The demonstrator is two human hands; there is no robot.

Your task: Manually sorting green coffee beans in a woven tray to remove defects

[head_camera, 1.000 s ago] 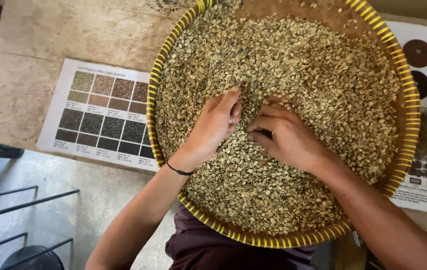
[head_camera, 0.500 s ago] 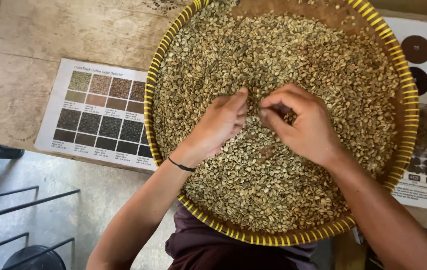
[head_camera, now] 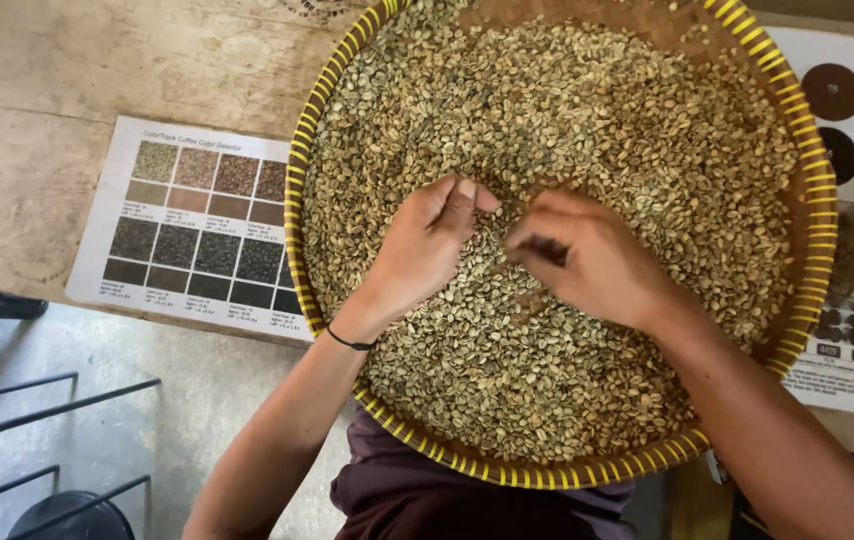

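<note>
Sorting pale green coffee beans (head_camera: 587,120) heaped in a round woven tray (head_camera: 299,215), the left hand (head_camera: 422,250) rests loosely open at nine o'clock, the right hand (head_camera: 587,255) curled, fingertips pinched, at three o'clock.

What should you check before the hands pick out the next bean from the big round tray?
1. Left hand resting on the beans: ok, fingers stretched over the pile.
2. Right hand close by: ok, fingertips curled and pinched beside the left hand.
3. Bean caught in the right fingers: cannot tell, the hand is blurred.
4. Tray sitting on the wooden table: ok, though its near edge hangs over the lap.
5. Beans staying inside the yellow rim: ok, none seen spilled.
6. Colour chart easy to see: ok, flat beside the tray, its right edge tucked under.
</note>
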